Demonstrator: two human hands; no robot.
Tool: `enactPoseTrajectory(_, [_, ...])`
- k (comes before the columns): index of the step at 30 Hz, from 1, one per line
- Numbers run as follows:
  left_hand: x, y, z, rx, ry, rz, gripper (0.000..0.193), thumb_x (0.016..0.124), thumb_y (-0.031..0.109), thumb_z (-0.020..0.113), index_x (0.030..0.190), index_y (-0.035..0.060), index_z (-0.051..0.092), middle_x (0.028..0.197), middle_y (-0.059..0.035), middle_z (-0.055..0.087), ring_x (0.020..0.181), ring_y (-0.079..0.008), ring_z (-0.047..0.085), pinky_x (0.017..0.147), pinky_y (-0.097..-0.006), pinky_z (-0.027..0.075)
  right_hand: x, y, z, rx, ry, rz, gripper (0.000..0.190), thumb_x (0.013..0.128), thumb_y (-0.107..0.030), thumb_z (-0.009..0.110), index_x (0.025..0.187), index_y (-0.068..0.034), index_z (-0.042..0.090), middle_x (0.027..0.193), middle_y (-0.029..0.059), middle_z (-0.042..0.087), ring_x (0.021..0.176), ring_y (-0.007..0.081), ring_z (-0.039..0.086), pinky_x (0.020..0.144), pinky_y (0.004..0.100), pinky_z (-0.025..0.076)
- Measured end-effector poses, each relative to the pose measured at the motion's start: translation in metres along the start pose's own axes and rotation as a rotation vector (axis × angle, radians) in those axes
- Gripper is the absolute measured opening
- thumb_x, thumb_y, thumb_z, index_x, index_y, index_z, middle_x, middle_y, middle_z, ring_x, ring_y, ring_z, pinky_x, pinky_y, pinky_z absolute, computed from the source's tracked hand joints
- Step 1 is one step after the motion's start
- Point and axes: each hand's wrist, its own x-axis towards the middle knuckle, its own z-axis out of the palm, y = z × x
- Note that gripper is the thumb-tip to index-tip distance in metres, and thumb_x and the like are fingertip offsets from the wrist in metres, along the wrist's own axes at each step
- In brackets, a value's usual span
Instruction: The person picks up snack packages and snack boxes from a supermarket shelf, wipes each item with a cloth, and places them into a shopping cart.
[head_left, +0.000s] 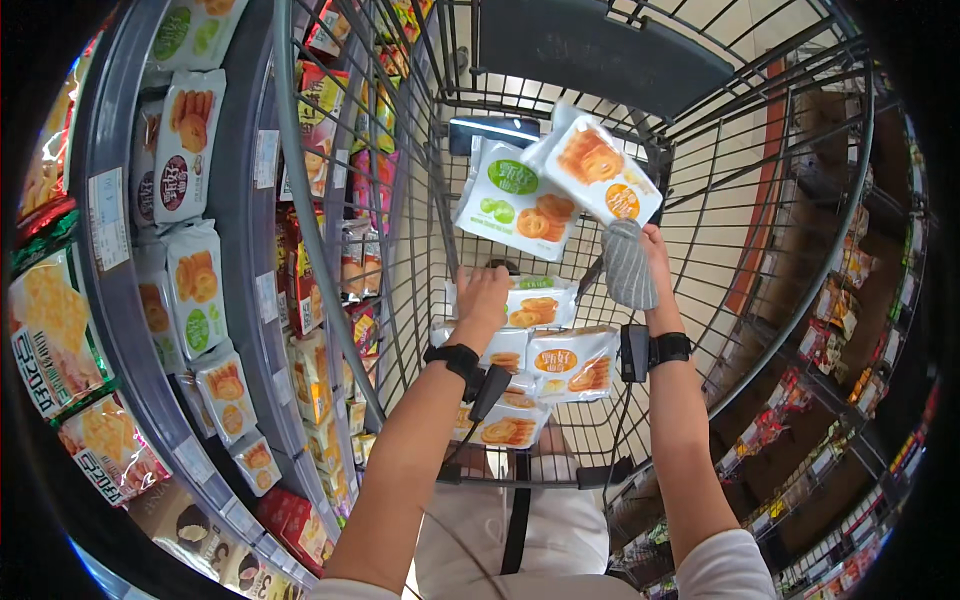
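My left hand curls over the left part of a white cookie pack with a green label, standing on edge in the cart. My right hand is at the lower right corner of a tilted, orange-label cookie pack and grips it. A grey striped cloth item covers part of that hand; what it is, I cannot tell. Beside that pack lies a larger-looking green-label cookie pack. Nearer me, another orange-label cookie pack rests against more packs.
The wire shopping cart surrounds both hands. A glossy dark flat object lies at its far end. Shelves of packaged cookies rise close on the left. Another stocked shelf stands on the right. Black devices with cables are strapped to both wrists.
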Motion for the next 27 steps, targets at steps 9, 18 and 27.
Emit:
enactPoseTrajectory(9, [-0.019, 0.003, -0.043, -0.196, -0.13, 0.127, 0.057, 0.055, 0.006, 0.068, 0.109, 0.0161, 0.052, 0.101, -0.0092, 0.05, 0.098, -0.0255, 0.052, 0.087, -0.0414, 0.037, -0.021, 0.0, -0.012, 0.021, 0.076, -0.065, 0.015, 0.082, -0.012, 0.053, 0.093, -0.006, 0.044, 0.079, 0.0108, 0.058, 0.063, 0.0165, 0.059, 0.054, 0.0278, 0.05])
enactPoseTrajectory(18, [-0.047, 0.004, -0.016, 0.05, -0.61, -0.041, 0.031, 0.07, 0.008, 0.054, 0.098, 0.0164, 0.062, 0.104, -0.0065, 0.054, 0.102, -0.0236, 0.051, 0.085, -0.0405, 0.04, -0.04, 0.003, 0.001, 0.003, 0.081, -0.065, 0.009, 0.082, -0.011, 0.054, 0.085, -0.007, 0.047, 0.075, 0.0059, 0.057, 0.059, 0.0116, 0.055, 0.052, 0.0234, 0.045])
enactPoseTrajectory(27, [-0.058, 0.009, -0.022, 0.11, -0.267, 0.079, 0.037, 0.066, 0.012, 0.06, 0.103, 0.0129, 0.056, 0.102, -0.0099, 0.055, 0.103, -0.027, 0.048, 0.088, -0.0439, 0.034, -0.042, 0.006, -0.001, -0.03, 0.195, -0.117, 0.008, 0.079, -0.009, 0.058, 0.08, -0.007, 0.05, 0.07, 0.0027, 0.054, 0.059, 0.0079, 0.05, 0.054, 0.0209, 0.041])
